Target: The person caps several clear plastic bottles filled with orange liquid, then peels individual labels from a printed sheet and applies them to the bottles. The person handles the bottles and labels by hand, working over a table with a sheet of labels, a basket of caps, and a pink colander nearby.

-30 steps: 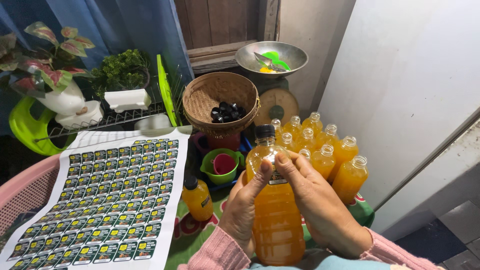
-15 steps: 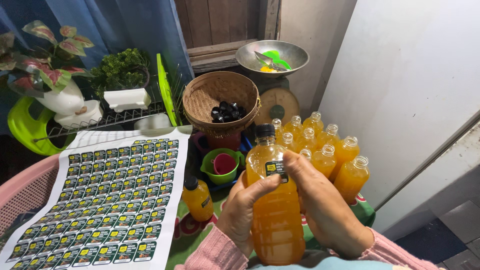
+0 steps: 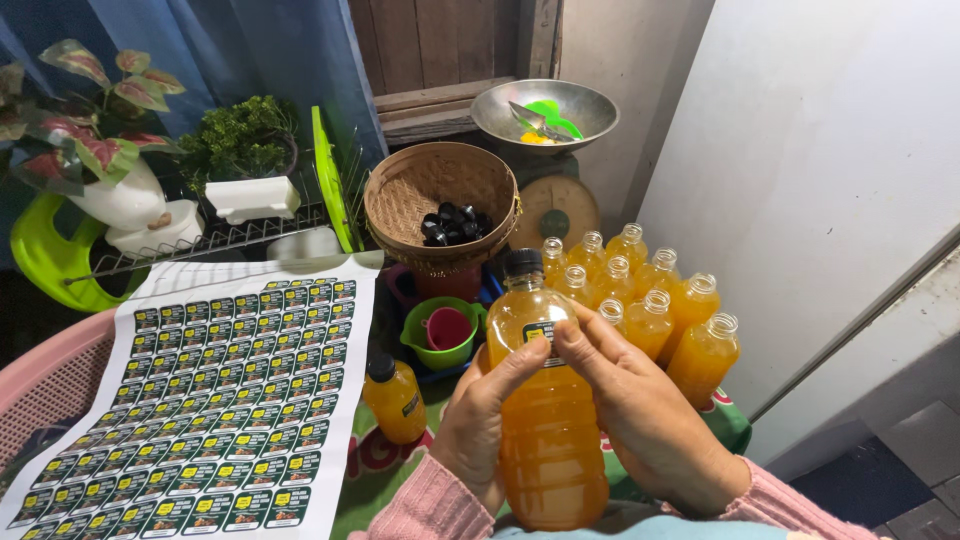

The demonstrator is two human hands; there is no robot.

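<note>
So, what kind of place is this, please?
Probably a small home drink-bottling corner: uncapped clear plastic bottles of orange liquid, a white sheet of small labels, and a woven basket of black caps.

A sheet of small labels lies over a pink basket. Behind it, a woven basket holds black caps, near a kitchen scale. Uncapped bottles of orange juice cluster by the white wall; potted plants stand left

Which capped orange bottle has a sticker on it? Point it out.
The big bottle held in both hands: a small sticker sits on its shoulder. The little capped bottle beside the sticker sheet shows none.
</note>
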